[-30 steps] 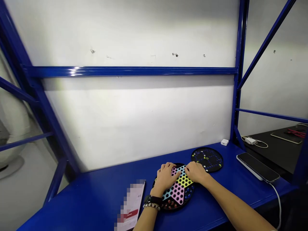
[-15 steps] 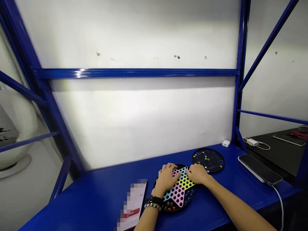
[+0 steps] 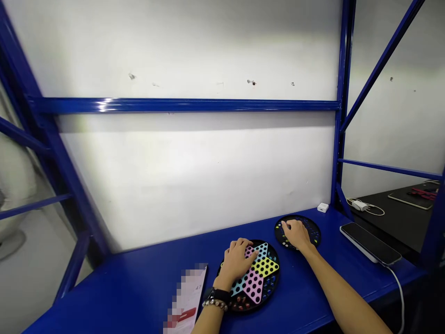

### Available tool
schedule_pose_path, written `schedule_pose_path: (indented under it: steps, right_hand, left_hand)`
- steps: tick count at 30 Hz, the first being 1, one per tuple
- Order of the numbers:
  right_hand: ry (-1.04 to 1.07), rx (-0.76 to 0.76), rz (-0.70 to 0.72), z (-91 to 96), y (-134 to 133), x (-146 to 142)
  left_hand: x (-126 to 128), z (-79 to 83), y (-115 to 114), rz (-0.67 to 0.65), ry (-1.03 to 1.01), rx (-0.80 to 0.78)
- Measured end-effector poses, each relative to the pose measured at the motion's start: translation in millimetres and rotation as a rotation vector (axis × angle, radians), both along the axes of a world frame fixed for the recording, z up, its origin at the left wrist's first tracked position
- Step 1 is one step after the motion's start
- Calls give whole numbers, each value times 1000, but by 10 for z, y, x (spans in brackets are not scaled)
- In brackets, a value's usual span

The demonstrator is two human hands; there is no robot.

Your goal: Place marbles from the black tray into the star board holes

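A round black Chinese checkers board (image 3: 256, 293) lies on the blue table, its star marked in pink, light blue and yellow with dark holes. My left hand (image 3: 238, 260) rests on the board's left part, fingers stretched out over the star. Small red and blue pegs sit in the board's rim compartments. Farther back, my right hand (image 3: 295, 233) is over a round black tray (image 3: 314, 241) holding scattered white, yellow and blue pieces. Its fingers are curled with the tips close together at the tray's left side; whatever they hold is too small to make out.
A partly blurred pink-white screen or card (image 3: 189, 297) lies left of the board. A phone (image 3: 370, 242) rests on a white block with a cable (image 3: 399, 287) at right. A white adapter (image 3: 323, 207) stands near the wall. Blue frame posts (image 3: 339, 139) flank the table.
My right hand has moved from the board's right edge to the tray behind it. My left hand stays on the board. The camera view has shifted slightly.
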State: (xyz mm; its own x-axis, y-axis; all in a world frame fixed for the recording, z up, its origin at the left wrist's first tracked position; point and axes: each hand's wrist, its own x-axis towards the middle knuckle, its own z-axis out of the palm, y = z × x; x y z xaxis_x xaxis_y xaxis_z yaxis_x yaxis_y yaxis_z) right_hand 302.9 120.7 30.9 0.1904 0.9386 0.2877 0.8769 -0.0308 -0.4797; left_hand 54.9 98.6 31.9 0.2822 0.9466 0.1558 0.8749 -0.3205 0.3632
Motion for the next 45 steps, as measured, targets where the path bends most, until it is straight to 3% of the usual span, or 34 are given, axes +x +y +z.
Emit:
schedule_pose_path:
  steps: [3,6,11,13,18,25,45]
  right_hand:
    - [-33,-54,-43,-16,39,138]
    - [-49,-33,2,-20,44,130]
    - [-45,8,293,-17,-83,-190]
    - [-98,-13,350,-38,-166,-351]
    - [-260,-69,367,-64,-294,-568]
    - [-309,-132,397,21,-326,-563]
    - [-206,-188,421,38,-333,-553]
  left_hand:
    - [-7,-7,15,-2,0,-7]
    - [-12,-20,30,4,7,-2]
    - [-7,-18,25,7,6,4]
    - [-3,-8,18,6,14,8]
    - [-2,6,16,2,22,5]
    - [-19,-18,44,11,37,13]
    - [-12,-17,56,22,65,3]
